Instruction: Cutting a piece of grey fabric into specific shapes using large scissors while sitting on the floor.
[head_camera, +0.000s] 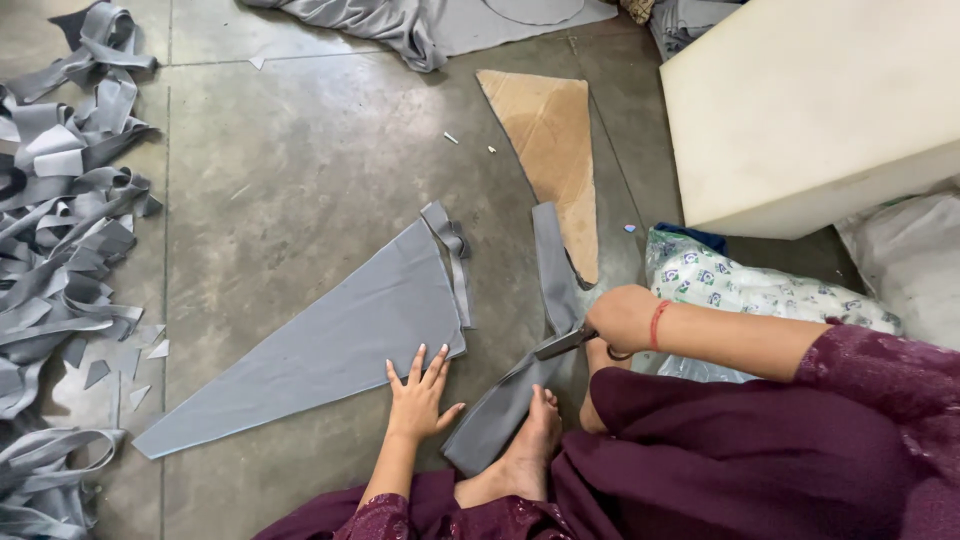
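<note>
A grey triangular piece of fabric (330, 340) lies flat on the concrete floor. My left hand (418, 395) presses flat on its near corner, fingers spread. My right hand (622, 318) grips a pair of scissors (566, 342), whose blades point left toward a long grey offcut strip (545, 300) that runs from beside the cardboard down over my bare foot (530, 440). A narrow trimmed strip (455, 255) curls along the triangle's right edge.
A brown cardboard triangle (550, 150) lies beyond the strip. A heap of grey fabric scraps (60, 230) fills the left side. A large pale foam block (810, 110) stands at the right, with plastic bags (740, 290) beside it. More grey cloth (430, 25) lies at the top.
</note>
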